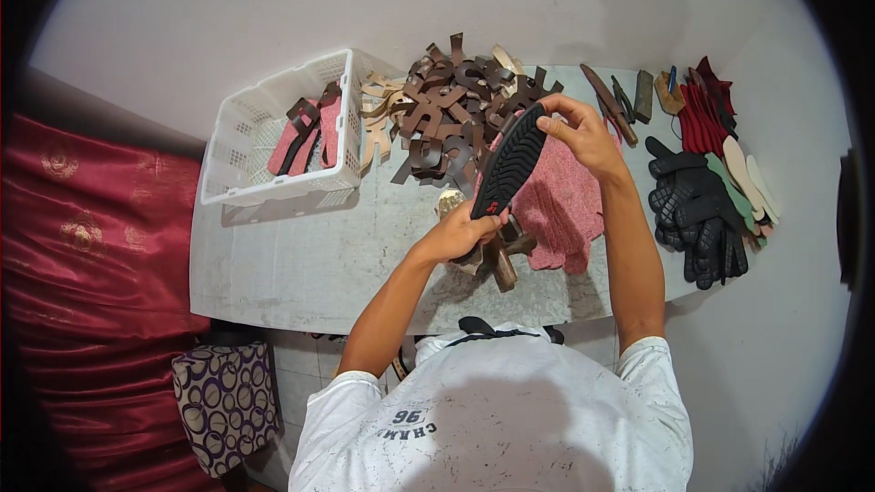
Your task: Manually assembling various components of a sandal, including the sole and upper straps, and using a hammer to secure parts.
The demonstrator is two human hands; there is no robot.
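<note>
Above the table, my two hands hold a black shoe sole (512,162) on a slant, its ridged tread facing up and a small red mark near its lower end. My left hand (463,235) is closed on that lower end, thumb on top. The fingers and thumb of my right hand (583,135) pinch the upper end. Beneath the right forearm lie pink speckled soles (563,219), overlapping in a stack. A tool with a wooden handle (500,266), probably a hammer, is partly hidden under my left hand.
A heap of brown straps (447,109) lies at the back, beside beige straps (375,141). At left stands a white plastic basket (283,189) holding pink-soled sandals (310,132). Toward the right are a knife (606,100), black soles (697,210) and red pieces (704,118).
</note>
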